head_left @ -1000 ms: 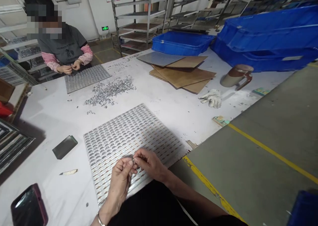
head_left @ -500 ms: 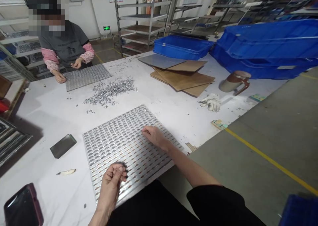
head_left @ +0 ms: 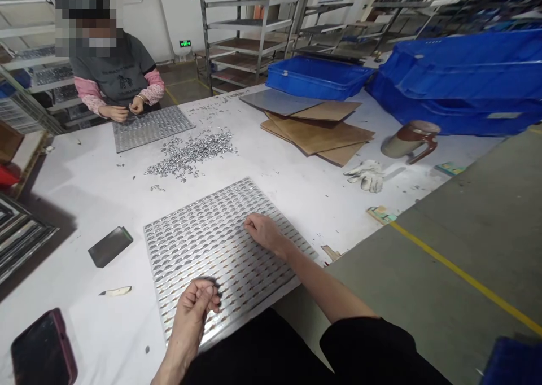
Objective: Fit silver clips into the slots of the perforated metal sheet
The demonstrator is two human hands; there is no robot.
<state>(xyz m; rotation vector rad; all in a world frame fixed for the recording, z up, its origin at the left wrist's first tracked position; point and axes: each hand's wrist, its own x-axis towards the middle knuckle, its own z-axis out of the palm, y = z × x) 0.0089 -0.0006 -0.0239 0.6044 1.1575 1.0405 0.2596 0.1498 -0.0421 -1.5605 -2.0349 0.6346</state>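
Metal fills the head view: a perforated tray (head_left: 220,249) lies flat on the white table (head_left: 296,187), its slots partly loaded with small silver pieces. The right hand (head_left: 265,232) rests on the tray's middle rows, fingers curled and fingertips pinched together on its surface — whether a piece sits between them cannot be told. The left hand (head_left: 195,306) hovers at the tray's near edge, loosely fisted, its contents hidden. A heap of loose silver parts (head_left: 190,153) lies well beyond the tray. Across the table a co-worker's hands (head_left: 125,111) meet over a second tray (head_left: 150,126). A phone (head_left: 42,348) lies at the near left corner.
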